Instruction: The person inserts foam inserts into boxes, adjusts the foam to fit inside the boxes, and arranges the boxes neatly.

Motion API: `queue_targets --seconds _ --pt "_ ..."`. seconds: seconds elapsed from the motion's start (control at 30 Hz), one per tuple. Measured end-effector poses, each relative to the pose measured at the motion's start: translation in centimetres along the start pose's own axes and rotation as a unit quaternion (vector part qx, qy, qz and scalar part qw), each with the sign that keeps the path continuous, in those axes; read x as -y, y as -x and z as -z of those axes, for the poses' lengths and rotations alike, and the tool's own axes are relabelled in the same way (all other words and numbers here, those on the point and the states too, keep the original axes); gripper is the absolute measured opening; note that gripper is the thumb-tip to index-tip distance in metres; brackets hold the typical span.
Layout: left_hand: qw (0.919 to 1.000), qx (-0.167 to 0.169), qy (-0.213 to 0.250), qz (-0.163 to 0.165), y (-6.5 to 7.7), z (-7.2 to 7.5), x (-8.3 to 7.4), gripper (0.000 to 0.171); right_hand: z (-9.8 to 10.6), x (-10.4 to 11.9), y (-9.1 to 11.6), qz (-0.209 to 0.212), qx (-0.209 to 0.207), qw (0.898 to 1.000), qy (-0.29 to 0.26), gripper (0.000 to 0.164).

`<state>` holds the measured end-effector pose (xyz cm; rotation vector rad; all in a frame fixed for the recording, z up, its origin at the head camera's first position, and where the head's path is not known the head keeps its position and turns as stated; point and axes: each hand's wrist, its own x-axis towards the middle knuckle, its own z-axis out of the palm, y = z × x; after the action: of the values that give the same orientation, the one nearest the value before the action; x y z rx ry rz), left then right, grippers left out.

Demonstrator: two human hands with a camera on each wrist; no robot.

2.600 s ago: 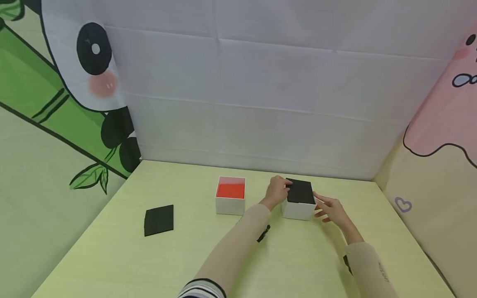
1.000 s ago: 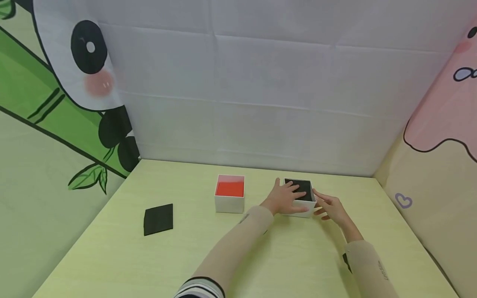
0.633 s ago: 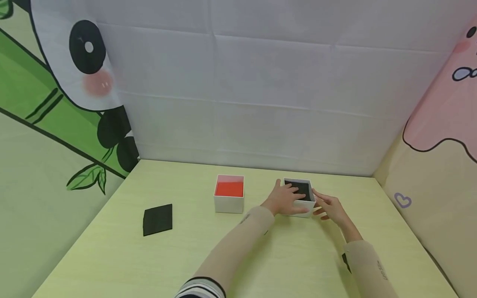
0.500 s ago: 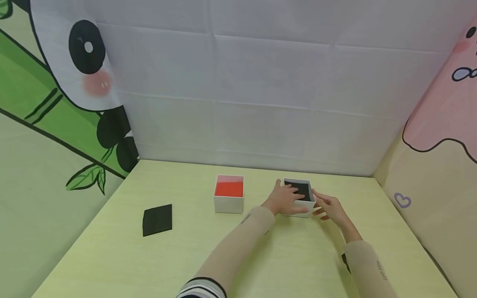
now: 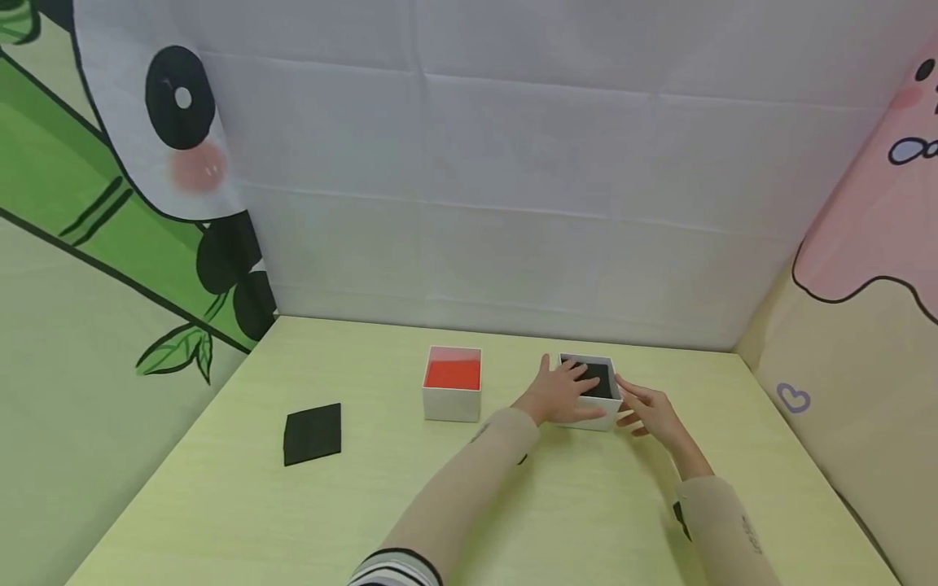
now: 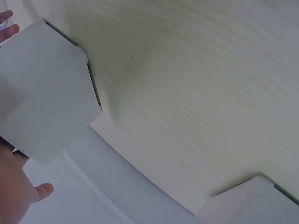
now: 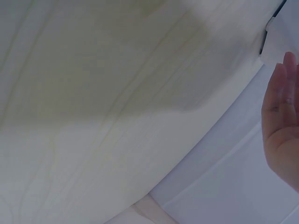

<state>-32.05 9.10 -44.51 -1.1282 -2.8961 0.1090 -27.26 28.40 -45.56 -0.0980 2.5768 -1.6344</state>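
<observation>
My left hand [image 5: 560, 395] spreads its fingers over a white open-topped box [image 6: 46, 93] at the back right of the table. Its fingertips reach inside the rim, onto a black square piece [image 5: 602, 379] lying below the top edge, partly hidden by the fingers. My right hand [image 5: 655, 411] stands at the box's right wall, fingers extended and fingertips right at that side. In the right wrist view, the fingers [image 7: 279, 79] point toward the box's wall, at the upper right. The left wrist view shows the left hand [image 6: 14, 191] at the box's rim.
To the left stands a second white box [image 5: 452, 405] with a bright red piece [image 5: 452, 374] inside. Another black square piece [image 5: 313, 435] lies flat on the pale yellow table [image 5: 352, 521] farther left. A white sheet [image 5: 498, 268] hangs behind the table.
The black piece, earlier level with the box's top, now lies down inside the rim. My left hand went from its left edge to spread over it. Since one second ago, both hands have barely moved.
</observation>
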Motion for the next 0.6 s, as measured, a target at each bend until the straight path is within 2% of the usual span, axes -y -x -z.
queue_targets --seconds 0.23,0.43,0.6 --pt "0.9993 -0.025 -0.026 -0.002 0.8 0.2 0.5 0.068 -0.1 0.0 0.1 -0.001 -0.004 1.0 0.001 0.047" --pt "0.9989 -0.04 -0.023 -0.006 1.5 0.2 1.0 0.068 -0.2 -0.5 0.0 0.0 -0.001 1.0 0.0 0.047" --pt "0.9983 -0.059 0.004 -0.002 2.4 0.1 1.3 0.067 -0.2 -0.5 -0.1 0.003 -0.005 1.0 -0.003 0.045"
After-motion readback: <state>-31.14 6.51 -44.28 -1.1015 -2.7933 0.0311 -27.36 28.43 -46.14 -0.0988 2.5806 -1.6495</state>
